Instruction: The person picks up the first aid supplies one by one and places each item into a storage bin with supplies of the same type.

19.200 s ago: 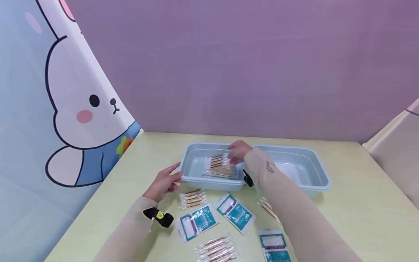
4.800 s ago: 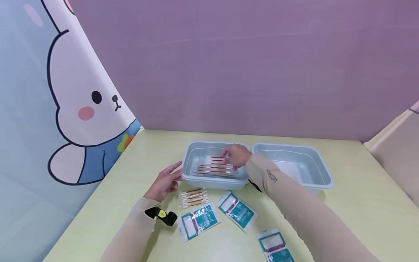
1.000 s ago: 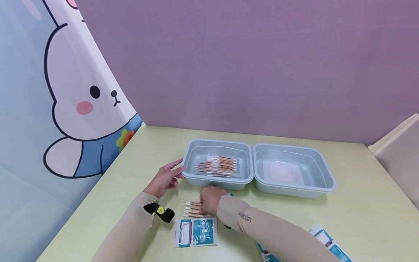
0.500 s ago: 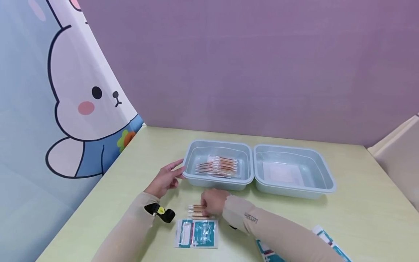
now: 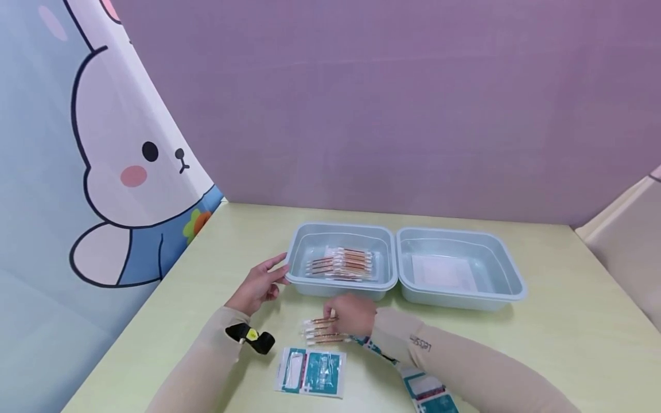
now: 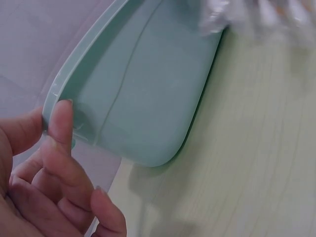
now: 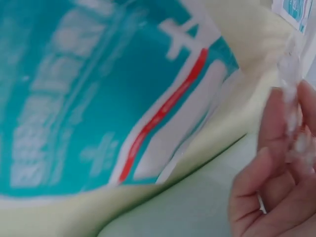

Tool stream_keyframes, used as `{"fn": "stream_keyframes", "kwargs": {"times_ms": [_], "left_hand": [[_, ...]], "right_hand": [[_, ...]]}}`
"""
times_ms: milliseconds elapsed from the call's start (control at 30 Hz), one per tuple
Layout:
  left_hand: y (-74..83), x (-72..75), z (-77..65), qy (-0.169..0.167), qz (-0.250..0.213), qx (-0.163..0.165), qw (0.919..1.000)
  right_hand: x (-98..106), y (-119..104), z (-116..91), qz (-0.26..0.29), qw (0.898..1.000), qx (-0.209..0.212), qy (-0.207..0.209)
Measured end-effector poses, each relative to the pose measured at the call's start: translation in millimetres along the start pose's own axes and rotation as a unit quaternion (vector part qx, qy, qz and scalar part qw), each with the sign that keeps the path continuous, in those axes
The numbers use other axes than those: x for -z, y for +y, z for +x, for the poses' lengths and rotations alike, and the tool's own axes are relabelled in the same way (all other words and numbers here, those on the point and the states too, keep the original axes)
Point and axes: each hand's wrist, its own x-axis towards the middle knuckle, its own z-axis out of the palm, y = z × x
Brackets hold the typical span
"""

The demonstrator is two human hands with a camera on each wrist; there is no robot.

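Observation:
My left hand [image 5: 256, 287] pinches the left end of a pale blue-green plastic bin [image 5: 338, 289]; in the left wrist view, thumb and finger meet on its rim [image 6: 74, 66]. In front of that bin, my right hand [image 5: 353, 314] pinches a clear packet of cotton swabs [image 5: 319, 332] with brown sticks. The right wrist view shows the clear packet edge [image 7: 290, 98] between thumb and fingers. Similar swab packets [image 5: 343, 265] lie overlapping inside the left bin. Below the right hand lies a teal-and-white packet [image 5: 312, 371] on the table.
A second bin [image 5: 462, 299] stands against the first one's right side, with a whitish flat rectangle [image 5: 444, 274] on its floor. Another teal-and-white packet [image 5: 431, 393] lies near the right forearm, and one more packet [image 5: 374, 347] is partly hidden under that arm.
Since the earliest frame, swab packets have gone from the table into the left bin. Over the last second my right hand has shifted slightly right with its swab packet. The left hand stays put.

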Motion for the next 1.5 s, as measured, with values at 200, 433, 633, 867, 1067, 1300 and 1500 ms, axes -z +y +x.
{"fn": "stream_keyframes", "kwargs": {"times_ms": [200,433,633,867,1067,1300,1500], "left_hand": [[1.2,0.6,-2.1,0.004,-0.001,0.001,1.0000],[0.8,0.4,-2.7,-0.006,-0.006,-0.006,0.9999],[0.7,0.7,-3.4,-0.003,-0.006,-0.003,1.0000],[2.8,2.0,-4.6,0.000,-0.003,0.001,1.0000],[3.7,1.6,-5.4,-0.001,-0.003,0.000,1.0000],[4.3,2.2,-4.4,-0.003,-0.009,-0.002,1.0000],[4.6,3.1,-5.8,-0.003,-0.005,0.000,1.0000]], "right_hand": [[14.4,6.9,-10.3,0.080,0.997,0.020,0.007],[28.6,9.7,-24.2,0.145,0.989,0.018,0.032],[43.9,7.6,-28.7,0.134,0.990,0.026,0.045],[66.7,2.1,-22.6,0.122,0.991,-0.001,0.056],[77.2,0.0,-16.6,0.104,0.992,-0.001,0.068],[88.7,-1.8,-4.7,0.098,0.991,-0.029,0.082],[97.9,-4.8,4.5,0.097,0.991,-0.031,0.090]]}}
